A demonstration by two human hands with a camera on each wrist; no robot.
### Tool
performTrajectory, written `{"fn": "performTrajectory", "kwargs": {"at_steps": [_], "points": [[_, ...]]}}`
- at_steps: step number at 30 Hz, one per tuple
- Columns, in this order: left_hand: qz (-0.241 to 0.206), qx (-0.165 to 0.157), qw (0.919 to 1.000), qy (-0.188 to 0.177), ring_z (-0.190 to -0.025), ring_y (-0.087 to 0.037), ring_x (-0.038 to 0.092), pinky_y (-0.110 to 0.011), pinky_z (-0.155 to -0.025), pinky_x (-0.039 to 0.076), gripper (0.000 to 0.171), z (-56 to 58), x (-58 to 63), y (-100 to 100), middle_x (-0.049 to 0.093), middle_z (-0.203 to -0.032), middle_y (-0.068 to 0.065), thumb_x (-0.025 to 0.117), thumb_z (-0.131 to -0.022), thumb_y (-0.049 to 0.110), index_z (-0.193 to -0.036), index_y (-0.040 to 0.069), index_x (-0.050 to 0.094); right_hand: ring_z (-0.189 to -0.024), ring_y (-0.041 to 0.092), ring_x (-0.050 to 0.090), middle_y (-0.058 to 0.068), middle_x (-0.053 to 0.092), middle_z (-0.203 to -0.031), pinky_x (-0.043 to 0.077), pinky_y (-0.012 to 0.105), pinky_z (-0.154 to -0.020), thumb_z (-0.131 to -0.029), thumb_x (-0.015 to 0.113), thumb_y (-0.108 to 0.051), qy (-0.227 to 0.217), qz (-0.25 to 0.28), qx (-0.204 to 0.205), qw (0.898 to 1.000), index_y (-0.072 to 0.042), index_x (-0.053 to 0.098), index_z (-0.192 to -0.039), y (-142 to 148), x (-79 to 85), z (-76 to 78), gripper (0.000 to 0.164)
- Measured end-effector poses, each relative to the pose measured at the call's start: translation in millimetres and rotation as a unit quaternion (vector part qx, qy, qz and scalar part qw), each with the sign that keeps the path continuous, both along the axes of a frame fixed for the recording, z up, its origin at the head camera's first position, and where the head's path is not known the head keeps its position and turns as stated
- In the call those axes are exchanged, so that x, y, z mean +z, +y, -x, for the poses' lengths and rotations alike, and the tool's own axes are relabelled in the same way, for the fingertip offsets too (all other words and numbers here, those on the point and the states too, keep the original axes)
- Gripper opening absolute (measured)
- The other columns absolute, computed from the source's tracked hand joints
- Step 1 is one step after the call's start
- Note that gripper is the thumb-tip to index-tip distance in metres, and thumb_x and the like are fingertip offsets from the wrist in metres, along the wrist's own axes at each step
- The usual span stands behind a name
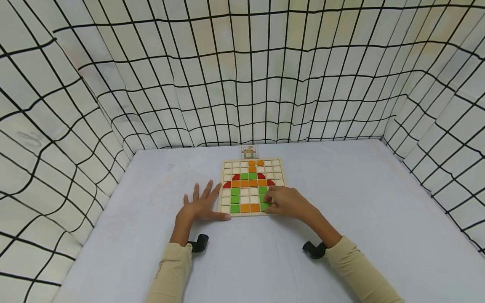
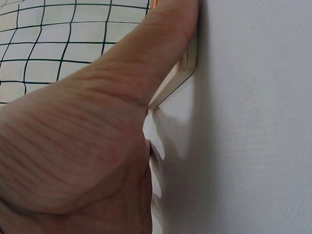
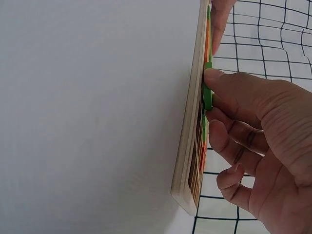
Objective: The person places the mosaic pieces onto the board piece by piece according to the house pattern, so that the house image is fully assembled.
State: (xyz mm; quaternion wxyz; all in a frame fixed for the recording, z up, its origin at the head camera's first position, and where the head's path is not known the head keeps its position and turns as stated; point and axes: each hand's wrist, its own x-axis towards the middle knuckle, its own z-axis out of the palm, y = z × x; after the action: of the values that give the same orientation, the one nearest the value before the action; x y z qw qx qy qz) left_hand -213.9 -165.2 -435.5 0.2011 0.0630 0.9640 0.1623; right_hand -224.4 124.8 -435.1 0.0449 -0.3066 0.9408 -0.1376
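A wooden grid board [image 1: 225,209] lies on the white table, with green, orange and red tiles set in its cells. My right hand [image 1: 289,202] is over the board's lower right part. Thumb and forefinger pinch a green tile [image 3: 208,99] at the board's surface in the right wrist view; whether it sits fully in its cell I cannot tell. My left hand [image 1: 200,207] lies with fingers spread at the board's left side. Its thumb rests at the near left corner, and the board's pale edge [image 2: 170,87] shows behind the thumb in the left wrist view.
A small picture card [image 1: 249,152] with a coloured grid pattern stands just behind the board. White cloth walls with black netting [image 1: 257,90] surround the table [image 1: 250,261] at the back and sides. Black devices [image 1: 315,250] are worn at both wrists.
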Motion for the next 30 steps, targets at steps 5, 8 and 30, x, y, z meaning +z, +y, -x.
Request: {"fn": "performTrajectory", "kwargs": {"at_steps": [5,8,30], "points": [[0.001,-0.001,1.0000,-0.001,-0.147,-0.047,-0.018,-0.076,-0.109,-0.005,0.116,1.1,-0.9,1.1,-0.008,-0.166,-0.009,0.070,-0.073,0.069,-0.159,0.025,0.006,-0.076,0.007,0.050,-0.007,0.063,-0.093,0.042,0.019,-0.061,-0.083,0.078,-0.031,0.002,0.002,-0.001,1.000,-0.015,0.074,-0.098,-0.4,-0.6,-0.8,0.023],[-0.003,-0.002,1.0000,-0.003,-0.147,-0.047,-0.018,-0.075,-0.109,-0.006,0.117,0.9,-1.6,1.4,-0.008,-0.166,-0.010,0.071,-0.073,0.068,-0.159,0.024,0.006,-0.076,0.007,0.050,-0.007,0.063,-0.094,0.043,0.019,-0.062,-0.083,0.079,-0.032,-0.002,0.003,-0.002,1.000,-0.015,0.074,-0.099,-0.3,-1.1,-1.1,0.024],[-0.005,0.000,1.0000,-0.004,-0.147,-0.048,-0.017,-0.076,-0.109,-0.005,0.115,-1.2,1.6,1.7,-0.007,-0.166,-0.011,0.071,-0.074,0.067,-0.159,0.023,0.007,-0.076,0.007,0.052,-0.005,0.065,-0.100,0.044,0.020,-0.063,-0.084,0.077,-0.036,0.009,0.018,-0.017,1.000,-0.015,0.074,-0.100,4.6,-0.1,-2.4,0.026]]}}
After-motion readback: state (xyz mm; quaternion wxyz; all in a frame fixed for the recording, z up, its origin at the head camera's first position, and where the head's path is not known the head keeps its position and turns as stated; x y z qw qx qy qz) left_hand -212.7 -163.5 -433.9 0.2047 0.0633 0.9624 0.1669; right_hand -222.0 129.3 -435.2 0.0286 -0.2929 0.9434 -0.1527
